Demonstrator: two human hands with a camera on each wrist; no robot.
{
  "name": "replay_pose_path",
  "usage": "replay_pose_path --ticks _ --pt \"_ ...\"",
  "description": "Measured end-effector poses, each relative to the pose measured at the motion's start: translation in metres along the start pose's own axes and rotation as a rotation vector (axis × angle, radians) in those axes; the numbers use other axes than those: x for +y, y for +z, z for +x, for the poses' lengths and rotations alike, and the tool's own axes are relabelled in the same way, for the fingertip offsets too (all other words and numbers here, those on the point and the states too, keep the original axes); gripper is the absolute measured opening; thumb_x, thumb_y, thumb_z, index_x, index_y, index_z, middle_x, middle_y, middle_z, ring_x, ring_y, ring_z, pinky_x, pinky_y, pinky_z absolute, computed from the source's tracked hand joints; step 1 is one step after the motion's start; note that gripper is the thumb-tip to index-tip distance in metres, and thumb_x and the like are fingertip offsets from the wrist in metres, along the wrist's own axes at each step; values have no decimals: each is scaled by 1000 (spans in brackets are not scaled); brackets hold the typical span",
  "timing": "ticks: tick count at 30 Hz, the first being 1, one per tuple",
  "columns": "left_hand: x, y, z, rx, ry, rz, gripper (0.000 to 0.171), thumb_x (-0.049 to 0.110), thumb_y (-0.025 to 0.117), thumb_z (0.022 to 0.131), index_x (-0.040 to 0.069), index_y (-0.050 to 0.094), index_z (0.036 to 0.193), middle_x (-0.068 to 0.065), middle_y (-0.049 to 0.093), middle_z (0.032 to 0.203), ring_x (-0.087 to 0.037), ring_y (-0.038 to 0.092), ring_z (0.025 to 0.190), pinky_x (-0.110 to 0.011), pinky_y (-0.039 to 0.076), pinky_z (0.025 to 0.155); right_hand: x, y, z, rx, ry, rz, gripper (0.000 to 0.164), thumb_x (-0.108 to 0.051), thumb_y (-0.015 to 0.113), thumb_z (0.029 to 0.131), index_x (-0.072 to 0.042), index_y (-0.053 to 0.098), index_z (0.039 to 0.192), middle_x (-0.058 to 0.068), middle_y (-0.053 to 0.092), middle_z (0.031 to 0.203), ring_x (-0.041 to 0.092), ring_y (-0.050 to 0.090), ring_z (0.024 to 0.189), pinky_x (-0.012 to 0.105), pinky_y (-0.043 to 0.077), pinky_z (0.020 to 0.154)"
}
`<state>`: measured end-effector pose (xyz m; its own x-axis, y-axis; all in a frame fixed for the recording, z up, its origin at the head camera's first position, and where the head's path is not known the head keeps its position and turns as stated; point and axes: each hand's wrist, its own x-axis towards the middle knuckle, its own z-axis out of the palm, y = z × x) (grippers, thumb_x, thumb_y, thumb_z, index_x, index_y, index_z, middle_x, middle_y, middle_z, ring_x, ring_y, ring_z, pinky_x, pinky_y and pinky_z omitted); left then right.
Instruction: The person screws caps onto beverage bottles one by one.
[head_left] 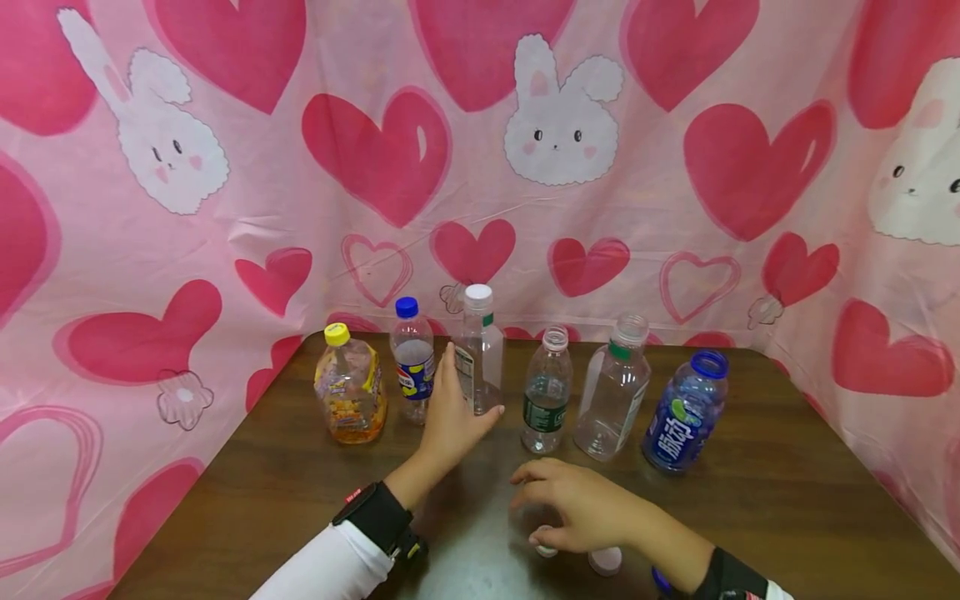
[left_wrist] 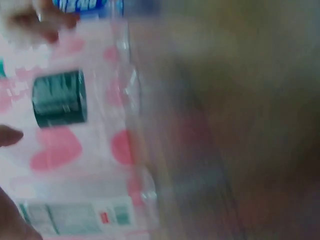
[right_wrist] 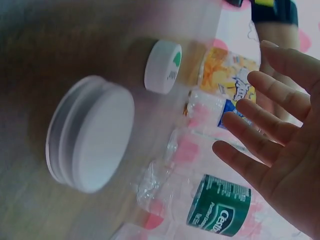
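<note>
My left hand [head_left: 455, 421] is beside a tall clear bottle with a white cap [head_left: 480, 346], fingers straight and thumb spread, overlapping its lower left side. Left of it stands a blue-capped bottle [head_left: 412, 367]. My right hand [head_left: 577, 500] hovers low over the near part of the table, its fingers spread and holding nothing in the right wrist view. Close under it lie a small white cap [right_wrist: 163, 67] and a wider white cap [right_wrist: 102, 140]. Ahead of that hand is an uncapped bottle with a green label [head_left: 545, 410].
At the left stands a yellow-capped bottle [head_left: 351, 392] with an orange label. To the right are an uncapped large clear bottle [head_left: 611, 400] and an uncapped blue bottle [head_left: 686, 417]. A blue cap [head_left: 661, 581] lies partly behind the right forearm. A heart-patterned cloth [head_left: 660, 208] hangs behind the table.
</note>
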<state>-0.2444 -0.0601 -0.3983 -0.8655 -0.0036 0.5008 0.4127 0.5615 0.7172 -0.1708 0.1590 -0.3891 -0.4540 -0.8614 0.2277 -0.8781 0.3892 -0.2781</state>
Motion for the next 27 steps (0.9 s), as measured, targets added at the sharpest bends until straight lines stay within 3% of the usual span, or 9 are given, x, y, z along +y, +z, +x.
replay_pose_path --ticks 4,7,11,14,21,27 --pt "14 -3 -11 59 142 -4 88 16 88 69 4 38 141 -17 48 132 -31 50 119 -48 47 97 3 -3 0 7 20 -28 32 -26 79 81 -16 70 110 4 59 125 18 57 112 33 51 90" --pt "23 -1 -12 -24 173 -59 77 15 88 71 6 45 134 -13 53 124 -26 54 112 -41 51 91 7 -3 1 15 37 -46 32 -27 79 81 -15 70 110 4 59 124 18 57 112 35 51 91" --pt "26 7 -2 -223 115 -172 80 21 86 74 8 42 140 -12 53 132 -25 53 121 -40 50 95 10 -1 0 28 50 -56 33 -28 79 80 -14 70 109 5 59 124 19 57 112 36 51 92" --pt "26 14 10 -319 65 -240 89 26 86 75 11 35 147 -14 49 141 -29 49 128 -46 46 100 11 -1 -1 18 76 -46 33 -27 79 81 -14 71 110 4 58 126 19 56 114 37 50 93" --pt "34 20 35 -437 21 -281 97 29 86 74 19 29 152 -14 43 146 -31 46 131 -53 48 95 14 -4 -1 -18 145 -5 31 -26 76 84 -14 71 112 3 57 130 22 54 119 40 49 96" --pt "35 29 46 -479 8 -280 97 27 87 74 18 29 151 -11 45 145 -30 46 131 -53 47 97 19 -4 -2 -26 169 14 31 -26 76 84 -12 70 111 7 58 128 24 55 118 41 50 94"
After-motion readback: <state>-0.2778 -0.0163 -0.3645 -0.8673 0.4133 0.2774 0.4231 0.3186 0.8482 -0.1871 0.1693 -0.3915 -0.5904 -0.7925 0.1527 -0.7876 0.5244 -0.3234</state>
